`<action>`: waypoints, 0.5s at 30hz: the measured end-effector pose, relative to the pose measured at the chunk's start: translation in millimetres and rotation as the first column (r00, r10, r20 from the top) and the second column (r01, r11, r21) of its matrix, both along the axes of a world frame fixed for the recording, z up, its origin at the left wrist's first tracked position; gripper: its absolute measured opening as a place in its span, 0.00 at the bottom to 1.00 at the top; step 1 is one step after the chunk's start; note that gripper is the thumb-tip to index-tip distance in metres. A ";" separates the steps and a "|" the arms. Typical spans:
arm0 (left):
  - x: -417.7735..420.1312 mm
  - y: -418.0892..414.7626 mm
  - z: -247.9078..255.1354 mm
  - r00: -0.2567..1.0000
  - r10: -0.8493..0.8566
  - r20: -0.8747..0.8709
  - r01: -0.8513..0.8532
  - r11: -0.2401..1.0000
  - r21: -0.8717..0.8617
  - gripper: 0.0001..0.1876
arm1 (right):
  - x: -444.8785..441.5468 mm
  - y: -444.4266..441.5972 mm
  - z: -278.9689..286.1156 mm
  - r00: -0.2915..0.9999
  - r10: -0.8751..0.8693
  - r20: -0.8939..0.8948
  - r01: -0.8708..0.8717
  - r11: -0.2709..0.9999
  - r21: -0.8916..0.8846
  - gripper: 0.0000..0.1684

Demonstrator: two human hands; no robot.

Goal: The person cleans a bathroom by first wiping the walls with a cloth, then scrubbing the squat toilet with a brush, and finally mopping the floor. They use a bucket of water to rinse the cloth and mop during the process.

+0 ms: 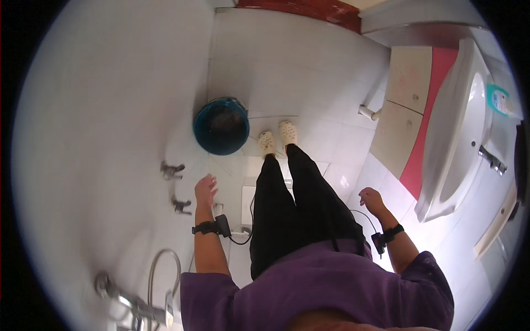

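My left hand (pixel 205 189) hangs loosely at my side with nothing in it, its fingers slightly apart. On the wall close by are two metal taps, a farther one (pixel 172 170) and a nearer one (pixel 181 205). A blue plastic bucket (pixel 200 136) stands on the tiles ahead, against the left wall. Its inside looks dark, and I cannot tell clearly what it holds. My right hand (pixel 372 200) also hangs empty, fingers loosely curled and a little apart, between my leg and the white washbasin (pixel 439 111). Neither hand touches anything.
Below the basin is a cabinet (pixel 399 136) with pale doors, and a white pipe (pixel 368 112) sticks out near it. A metal shower mixer (pixel 136 306) with a hose (pixel 151 269) projects at lower left. A red doorsill (pixel 306 10) crosses the far end.
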State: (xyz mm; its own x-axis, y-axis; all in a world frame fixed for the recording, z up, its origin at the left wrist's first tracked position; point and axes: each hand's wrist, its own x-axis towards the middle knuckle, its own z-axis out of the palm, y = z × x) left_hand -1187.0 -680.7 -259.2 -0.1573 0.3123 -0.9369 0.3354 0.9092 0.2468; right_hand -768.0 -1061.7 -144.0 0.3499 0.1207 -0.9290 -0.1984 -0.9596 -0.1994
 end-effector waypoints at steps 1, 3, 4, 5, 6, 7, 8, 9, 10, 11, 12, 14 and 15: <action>-10.7 -3.2 -31.7 1.000 -0.002 -0.023 0.002 1.000 -0.006 0.18 | -3.4 -3.6 -3.8 1.000 0.001 -0.003 -0.001 1.000 -0.016 0.11; -38.3 -3.8 -94.6 0.996 -0.003 -0.093 0.000 1.000 -0.024 0.16 | -11.6 -9.0 -10.0 0.999 0.009 -0.033 -0.010 0.998 -0.054 0.12; -23.9 3.1 -102.8 0.978 -0.014 -0.207 0.026 0.998 0.056 0.10 | -16.4 -19.2 -15.1 0.994 0.106 -0.021 -0.107 0.994 -0.034 0.12; -41.8 3.2 -140.6 0.856 -0.492 -0.159 0.510 0.855 0.094 0.10 | -24.4 -33.0 -21.5 0.999 0.019 -0.030 -0.022 0.993 -0.116 0.12; -60.7 5.8 -176.5 0.310 -0.879 -0.362 0.951 0.283 0.125 0.10 | -30.8 -42.4 -29.5 0.999 -0.017 -0.049 0.011 0.992 -0.130 0.12; -80.1 8.4 -211.5 -0.075 -0.795 -0.602 0.975 -0.184 0.122 0.11 | -35.8 -48.9 -35.6 0.996 -0.051 -0.068 0.040 0.988 -0.147 0.11; -42.0 18.0 -213.6 0.361 -0.839 -0.407 0.930 0.359 0.084 0.11 | -44.2 -51.9 -39.6 0.995 -0.057 -0.087 0.042 0.984 -0.174 0.12; -21.5 23.5 -221.9 0.568 -0.760 -0.316 0.820 0.556 0.136 0.09 | -49.1 -51.6 -43.4 0.992 -0.055 -0.110 0.033 0.981 -0.192 0.12; -2.8 28.4 -231.5 0.746 -0.629 -0.217 0.664 0.728 0.170 0.09 | -52.4 -53.6 -51.2 0.991 -0.019 -0.133 -0.007 0.981 -0.193 0.12; 31.9 40.8 -226.9 0.799 -0.590 -0.121 0.600 0.795 0.085 0.12 | -58.1 -46.6 -58.1 0.989 -0.038 -0.145 0.003 0.972 -0.235 0.11; 57.3 54.0 -226.9 0.847 -0.530 -0.035 0.530 0.848 -0.008 0.15 | -60.1 -42.0 -67.7 0.984 -0.094 -0.149 0.055 0.967 -0.248 0.10; 52.6 75.8 -275.7 0.906 -0.367 0.209 0.399 0.907 -0.136 0.20 | -62.0 -34.8 -85.9 0.972 -0.173 -0.157 0.132 0.962 -0.241 0.10; 79.0 85.9 -278.6 0.853 -0.520 0.033 0.519 0.842 -0.150 0.21 | -60.4 -31.9 -94.8 0.966 -0.215 -0.143 0.179 0.957 -0.230 0.09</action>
